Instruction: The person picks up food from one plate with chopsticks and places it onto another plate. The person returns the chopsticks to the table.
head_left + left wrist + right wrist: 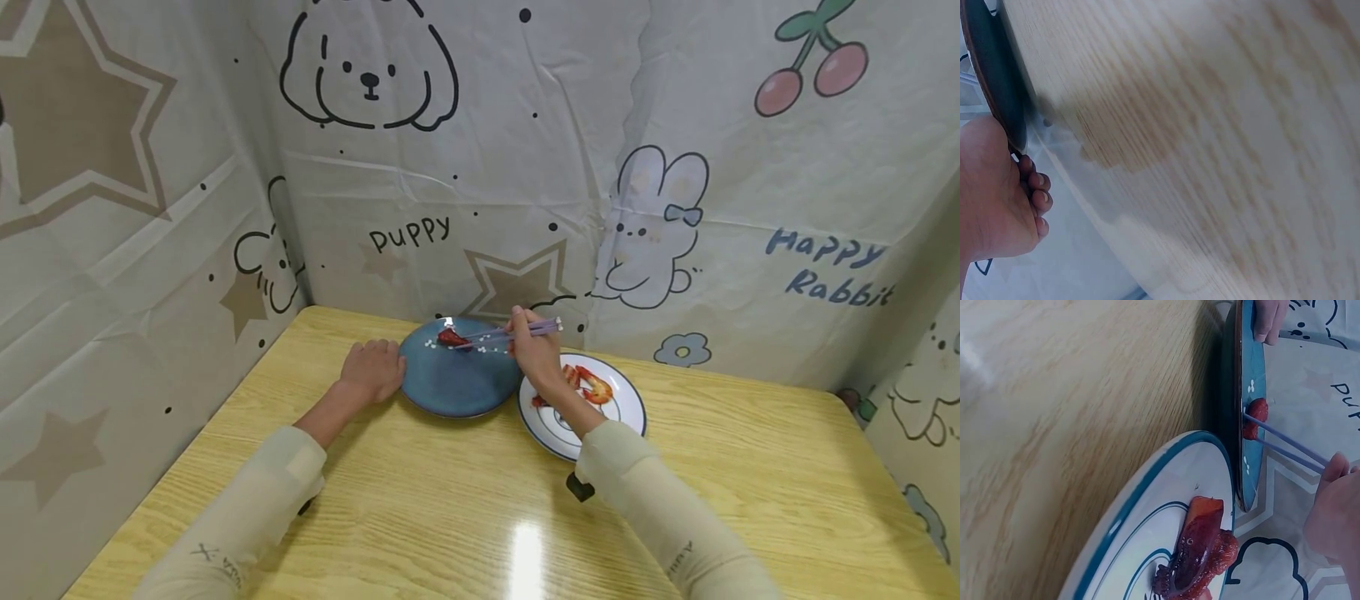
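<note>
My right hand (537, 354) holds a pair of purple chopsticks (495, 336), reaching over the blue plate (457, 385) from its right. Their tips are at a glossy dark red piece of food (452, 337) on the far part of that plate; in the right wrist view the tips lie against the red piece (1260, 412). At the left rim of the blue plate, my left hand (373, 369) grips the edge, its fingers (1040, 199) curled beside the rim in the left wrist view. Small white blossoms decorate the plate.
A white plate with a blue rim (538, 439) stands close to the right of the blue plate, partly under my right forearm. It bears a shrimp (597, 388) and a dark red glossy food piece (1194, 550). Patterned cloth (480, 183) hangs behind the wooden table (420, 500).
</note>
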{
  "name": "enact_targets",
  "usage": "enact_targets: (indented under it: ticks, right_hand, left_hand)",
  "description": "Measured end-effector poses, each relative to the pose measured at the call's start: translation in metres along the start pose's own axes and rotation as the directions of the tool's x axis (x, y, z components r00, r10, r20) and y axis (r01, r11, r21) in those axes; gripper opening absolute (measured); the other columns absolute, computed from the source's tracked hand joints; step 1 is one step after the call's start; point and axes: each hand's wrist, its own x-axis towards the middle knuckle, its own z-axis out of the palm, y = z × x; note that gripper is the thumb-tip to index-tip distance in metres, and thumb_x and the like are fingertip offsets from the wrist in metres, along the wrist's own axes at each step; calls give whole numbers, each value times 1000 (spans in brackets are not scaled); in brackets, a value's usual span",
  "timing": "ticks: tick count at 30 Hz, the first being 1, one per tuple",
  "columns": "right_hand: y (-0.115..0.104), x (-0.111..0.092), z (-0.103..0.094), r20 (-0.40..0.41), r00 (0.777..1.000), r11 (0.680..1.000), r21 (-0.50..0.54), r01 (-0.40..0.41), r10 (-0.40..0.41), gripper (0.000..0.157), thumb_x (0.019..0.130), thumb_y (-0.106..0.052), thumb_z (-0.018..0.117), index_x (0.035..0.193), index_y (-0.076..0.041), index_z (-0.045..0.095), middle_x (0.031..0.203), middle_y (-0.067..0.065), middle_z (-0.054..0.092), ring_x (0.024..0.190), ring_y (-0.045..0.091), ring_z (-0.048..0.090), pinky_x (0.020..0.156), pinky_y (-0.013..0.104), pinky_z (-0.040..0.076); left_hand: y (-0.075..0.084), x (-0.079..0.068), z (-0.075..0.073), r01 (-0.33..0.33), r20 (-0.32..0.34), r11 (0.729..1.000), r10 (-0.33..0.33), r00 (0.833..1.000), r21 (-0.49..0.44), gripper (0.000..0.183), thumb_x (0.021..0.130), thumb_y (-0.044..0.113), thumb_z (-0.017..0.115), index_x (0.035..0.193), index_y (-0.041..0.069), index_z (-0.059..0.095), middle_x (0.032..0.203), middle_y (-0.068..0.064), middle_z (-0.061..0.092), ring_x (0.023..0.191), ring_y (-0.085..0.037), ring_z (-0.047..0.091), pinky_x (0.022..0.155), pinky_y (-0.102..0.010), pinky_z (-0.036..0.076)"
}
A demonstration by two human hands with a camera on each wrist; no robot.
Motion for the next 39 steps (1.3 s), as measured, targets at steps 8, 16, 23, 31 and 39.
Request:
enact_targets:
  ticks: [8, 16, 23, 31, 39]
  right_hand:
    - [1, 3, 2, -30, 1000, 999, 38, 4, -3, 48, 107, -33, 47, 83, 6, 63, 65, 21, 61, 58, 40, 60, 53, 35, 52]
    - [4, 3, 8, -46, 999, 999, 46, 23, -21, 52, 107, -33, 46, 83, 9, 61, 60, 12, 58, 51, 26, 57, 49, 28, 48]
    - [3, 1, 8, -139, 989, 998, 40, 52, -46, 51, 108, -30, 45, 76, 6, 62, 58, 11, 57, 48, 13, 54, 45, 24, 41]
    - [-4, 3, 6, -187, 978, 995, 36, 96, -88, 51, 108, -29, 45, 73, 5, 61, 54, 11, 55, 45, 12, 52, 43, 23, 38]
    - [-16, -2, 4, -180, 981, 994, 66, 90, -76, 52, 108, -30, 45, 73, 5, 61, 56, 19, 56, 45, 14, 53, 43, 24, 38]
  left_hand:
    - [0, 1, 1, -1, -9, 1000, 1, 1000, -9, 35, 107, 23, 33, 108, -4, 54, 107, -20, 58, 108, -39, 55, 87, -52, 40]
    - [0, 1, 3, 8, -5, 1000, -8, 1000, -9, 37, 108, 24, 32, 109, -5, 54, 108, -20, 59, 108, -38, 56, 87, -51, 40]
    - [1, 0, 2, 1, -2, 1000, -1, 1000, -8, 36, 107, 24, 33, 111, -5, 54, 110, -22, 59, 109, -39, 55, 88, -52, 40]
    - [1, 1, 1, -3, -4, 1000, 3, 1000, -5, 35, 107, 24, 33, 108, -4, 54, 105, -20, 59, 105, -38, 56, 85, -50, 40]
    - [1, 1, 1, -3, -16, 1000, 2, 1000, -7, 35, 107, 24, 34, 108, -5, 54, 107, -21, 59, 106, -38, 56, 86, -51, 40]
